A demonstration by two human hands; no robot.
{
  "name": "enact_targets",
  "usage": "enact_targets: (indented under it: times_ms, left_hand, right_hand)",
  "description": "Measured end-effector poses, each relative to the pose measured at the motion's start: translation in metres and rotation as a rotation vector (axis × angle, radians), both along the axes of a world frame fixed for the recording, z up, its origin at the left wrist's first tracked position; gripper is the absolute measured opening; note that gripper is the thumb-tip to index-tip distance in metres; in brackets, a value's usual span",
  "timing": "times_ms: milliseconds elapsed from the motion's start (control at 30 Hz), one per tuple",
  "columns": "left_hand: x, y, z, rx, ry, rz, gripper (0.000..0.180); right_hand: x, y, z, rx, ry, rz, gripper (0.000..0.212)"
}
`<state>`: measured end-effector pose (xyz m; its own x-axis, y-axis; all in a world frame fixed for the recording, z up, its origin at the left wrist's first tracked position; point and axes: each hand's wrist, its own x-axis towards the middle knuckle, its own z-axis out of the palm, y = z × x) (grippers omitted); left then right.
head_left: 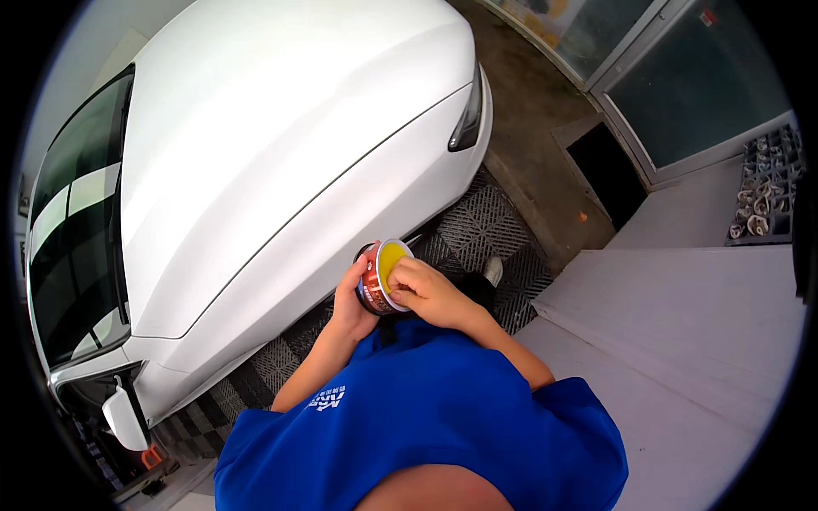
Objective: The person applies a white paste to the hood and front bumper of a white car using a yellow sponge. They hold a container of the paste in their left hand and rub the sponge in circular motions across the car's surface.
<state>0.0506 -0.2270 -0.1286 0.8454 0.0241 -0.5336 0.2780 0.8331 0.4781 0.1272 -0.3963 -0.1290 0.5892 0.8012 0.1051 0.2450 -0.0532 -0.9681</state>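
A round tub [371,291] with a printed red and dark side, a white rim and a yellow inside is held tilted in front of my body. My left hand [349,298] is wrapped round its side, thumb up near the rim. At its mouth, the bent fingers of my right hand [430,294] reach over the rim onto the yellow inside. Whether that yellow is a paste, a pad or the lining, I cannot tell. What those fingertips pinch, if anything, is hidden. Just beyond the tub lies the side of a white car [307,230].
The car's wing mirror [126,417] juts out at lower left, its headlight [467,119] at the far end. Patterned dark floor tiles [477,223] lie underfoot. To the right stands a pale cabinet or counter [673,341]; a rack of rolled items [763,192] and a glass door [699,85] are beyond.
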Motion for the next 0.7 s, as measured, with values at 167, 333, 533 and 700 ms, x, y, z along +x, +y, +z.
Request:
enact_targets:
  times_ms: [167, 333, 533, 700]
  left_hand:
    - [0.080, -0.086, -0.012, 0.031, 0.105, -0.128, 0.050]
    - [0.142, -0.180, -0.009, -0.036, 0.200, -0.049, 0.052]
    - [0.205, -0.236, -0.002, -0.055, 0.209, 0.071, 0.044]
    - [0.260, -0.250, -0.010, -0.047, 0.213, 0.190, 0.043]
  right_hand:
    - [0.077, -0.084, -0.040, 0.029, 0.233, 0.093, 0.014]
    - [0.143, -0.173, -0.051, 0.159, 0.396, 0.216, 0.015]
    - [0.215, -0.224, -0.059, 0.164, 0.602, 0.325, 0.015]
    - [0.282, -0.234, -0.048, 0.119, 0.436, 0.229, 0.015]
